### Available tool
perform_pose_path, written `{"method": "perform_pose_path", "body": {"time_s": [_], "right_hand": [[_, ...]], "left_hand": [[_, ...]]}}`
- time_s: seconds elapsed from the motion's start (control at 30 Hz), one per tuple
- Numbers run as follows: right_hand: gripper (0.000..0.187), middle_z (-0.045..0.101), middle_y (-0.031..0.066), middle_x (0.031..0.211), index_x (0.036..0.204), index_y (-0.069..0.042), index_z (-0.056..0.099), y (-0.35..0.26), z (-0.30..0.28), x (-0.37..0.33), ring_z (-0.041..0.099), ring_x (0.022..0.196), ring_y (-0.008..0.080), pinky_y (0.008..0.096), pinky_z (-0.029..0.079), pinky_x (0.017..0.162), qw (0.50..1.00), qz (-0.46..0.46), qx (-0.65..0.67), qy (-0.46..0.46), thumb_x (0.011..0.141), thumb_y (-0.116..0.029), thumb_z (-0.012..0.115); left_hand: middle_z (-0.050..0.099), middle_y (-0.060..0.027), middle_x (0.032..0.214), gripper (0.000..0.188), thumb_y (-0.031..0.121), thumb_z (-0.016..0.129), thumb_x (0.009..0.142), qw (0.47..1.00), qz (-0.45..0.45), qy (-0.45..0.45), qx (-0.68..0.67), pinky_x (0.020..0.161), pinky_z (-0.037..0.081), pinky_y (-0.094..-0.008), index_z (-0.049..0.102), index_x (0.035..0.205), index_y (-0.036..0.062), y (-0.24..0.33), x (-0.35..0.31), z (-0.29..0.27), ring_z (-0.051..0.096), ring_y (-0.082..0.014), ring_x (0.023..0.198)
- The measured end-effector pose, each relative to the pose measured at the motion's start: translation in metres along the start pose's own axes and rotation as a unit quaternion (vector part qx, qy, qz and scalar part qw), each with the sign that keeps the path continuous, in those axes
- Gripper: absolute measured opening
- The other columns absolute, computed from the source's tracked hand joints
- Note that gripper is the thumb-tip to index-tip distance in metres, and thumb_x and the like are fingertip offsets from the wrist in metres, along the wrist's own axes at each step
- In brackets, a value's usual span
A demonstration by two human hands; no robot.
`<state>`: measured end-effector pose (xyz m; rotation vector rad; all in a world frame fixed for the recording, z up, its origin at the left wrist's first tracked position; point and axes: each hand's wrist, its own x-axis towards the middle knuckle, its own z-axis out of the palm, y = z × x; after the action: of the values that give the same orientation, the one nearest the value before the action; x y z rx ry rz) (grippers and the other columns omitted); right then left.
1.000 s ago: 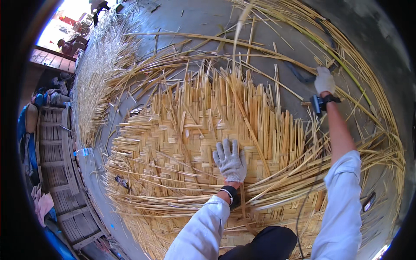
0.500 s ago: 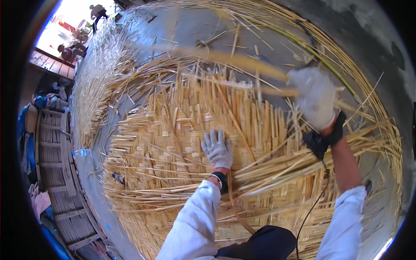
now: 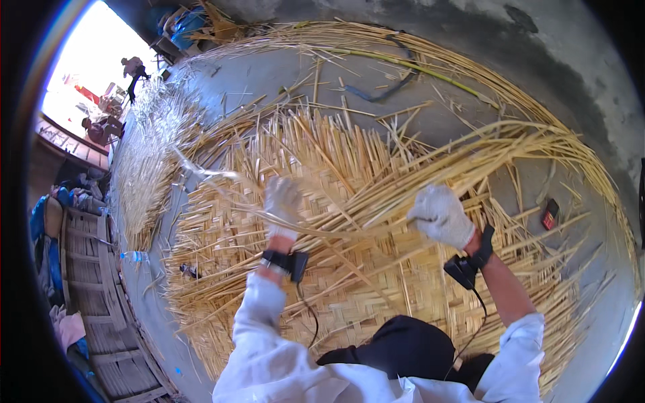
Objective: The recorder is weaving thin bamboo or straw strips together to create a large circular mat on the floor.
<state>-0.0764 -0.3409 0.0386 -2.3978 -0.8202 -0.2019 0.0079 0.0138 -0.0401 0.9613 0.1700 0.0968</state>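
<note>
A woven mat of split bamboo strips (image 3: 410, 285) lies on the floor before me, its long loose ends sticking out all around. My right hand (image 3: 440, 216), in a pale knit glove, is closed in a fist over the mat's right part, gripping a thin bamboo strip (image 3: 356, 234). This strip runs leftward to my left hand (image 3: 282, 205), also gloved, above the mat's left part. Motion smears the left fingers, so their grip is unclear. Between the hands a thick bundle of loose strips (image 3: 484, 158) sweeps diagonally across the mat.
Loose strips (image 3: 158, 121) are spread at the far left. A green strip (image 3: 430, 70) lies along the far curve of strips. At left are a wooden slatted frame (image 3: 91, 285) and a plastic bottle (image 3: 134, 256). A small dark red-and-black object (image 3: 550, 213) rests right. Two people are beyond the doorway.
My left hand has lifted off the mat and shifted left. The right hand has come down and inward from the far right. The strip bundle now lies farther across the mat.
</note>
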Motion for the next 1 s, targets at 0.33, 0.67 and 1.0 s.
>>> {"method": "perform_pose_path", "body": {"time_s": [0.33, 0.67, 1.0], "right_hand": [[0.013, 0.056, 0.0028, 0.065, 0.077, -0.010, 0.056, -0.123, -0.018, 0.006, 0.059, 0.059, 0.0204, 0.0323, 0.046, 0.049, 0.948, -0.228, -0.180, 0.133, 0.069, -0.019, 0.056], [0.010, 0.058, 0.0058, 0.064, 0.070, -0.010, 0.062, -0.102, -0.016, -0.066, 0.062, 0.064, 0.0244, 0.0366, 0.049, 0.053, 0.948, 0.040, -0.313, 0.041, 0.065, -0.018, 0.061], [0.017, 0.057, 0.0085, 0.071, 0.077, -0.008, 0.067, -0.097, -0.152, -0.387, 0.054, 0.073, 0.0292, 0.0390, 0.044, 0.068, 0.853, 0.446, -0.270, 0.013, 0.064, -0.019, 0.068]], "left_hand": [[0.055, -0.0184, 0.116, 0.053, 0.019, 0.057, 0.087, 0.938, -0.070, 0.229, 0.252, 0.091, 0.044, -0.0381, 0.039, 0.133, 0.0014, 0.049, -0.194, -0.148, 0.057, -0.0257, 0.100], [0.061, -0.0152, 0.105, 0.035, 0.019, 0.060, 0.081, 0.563, 0.389, -0.343, 0.643, 0.088, 0.043, -0.0379, 0.057, 0.112, 0.0018, 0.047, -0.204, 0.088, 0.055, -0.0316, 0.102], [0.062, -0.0154, 0.070, 0.029, 0.028, 0.058, 0.084, 0.562, -0.004, -0.650, 0.511, 0.058, 0.047, -0.0337, 0.065, 0.098, 0.0031, -0.072, -0.204, 0.157, 0.061, -0.0226, 0.060]]}}
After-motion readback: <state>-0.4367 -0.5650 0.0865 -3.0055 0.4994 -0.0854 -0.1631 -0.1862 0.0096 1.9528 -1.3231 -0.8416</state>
